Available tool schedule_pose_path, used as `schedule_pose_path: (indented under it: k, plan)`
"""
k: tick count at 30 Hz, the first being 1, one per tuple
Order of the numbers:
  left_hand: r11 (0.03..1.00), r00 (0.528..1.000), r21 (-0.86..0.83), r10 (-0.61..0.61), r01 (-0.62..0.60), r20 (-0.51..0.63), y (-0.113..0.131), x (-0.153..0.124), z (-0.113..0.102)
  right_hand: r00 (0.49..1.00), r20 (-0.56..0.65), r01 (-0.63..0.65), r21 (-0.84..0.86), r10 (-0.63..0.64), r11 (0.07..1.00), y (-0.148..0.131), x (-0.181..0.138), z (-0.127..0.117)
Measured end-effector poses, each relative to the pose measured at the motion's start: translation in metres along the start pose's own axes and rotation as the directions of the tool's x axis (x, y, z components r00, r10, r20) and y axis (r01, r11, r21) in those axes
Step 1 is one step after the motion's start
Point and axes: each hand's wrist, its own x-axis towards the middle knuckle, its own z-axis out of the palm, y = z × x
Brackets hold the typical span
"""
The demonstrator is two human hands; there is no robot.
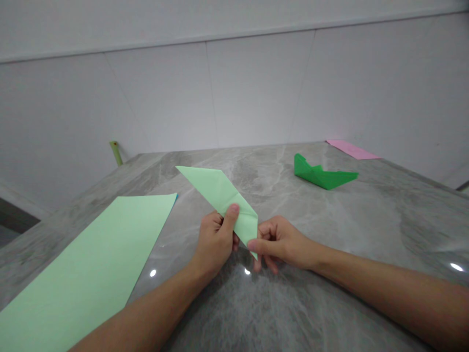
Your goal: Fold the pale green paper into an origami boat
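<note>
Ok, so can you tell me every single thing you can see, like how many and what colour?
folded paper: 1, light green, in both hands
large paper: at least 1 sheet, light green, table's left side
blue edge: 1, blue, at the large paper's far corner
folded boat shape: 1, dark green, right of centre, towards the back
pink paper: 1, pink, far right corner
stick-like thing: 1, yellowish green, far left edge
table: 1, marbled grey, below
wall: 1, pale grey, behind
left hand: 1, bare, gripping the folded paper's middle
right hand: 1, bare, pinching its near tip
</note>
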Motion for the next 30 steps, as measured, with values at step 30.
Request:
schedule_pose_path:
  k: [30]
  plan:
    - [0.869, 0.991, 0.475, 0.123, -0.137, 0.060, 0.002, 0.003, 0.011, 0.987, -0.035, 0.155, -0.073, -0.158, 0.985, 0.006, 0.004, -0.005]
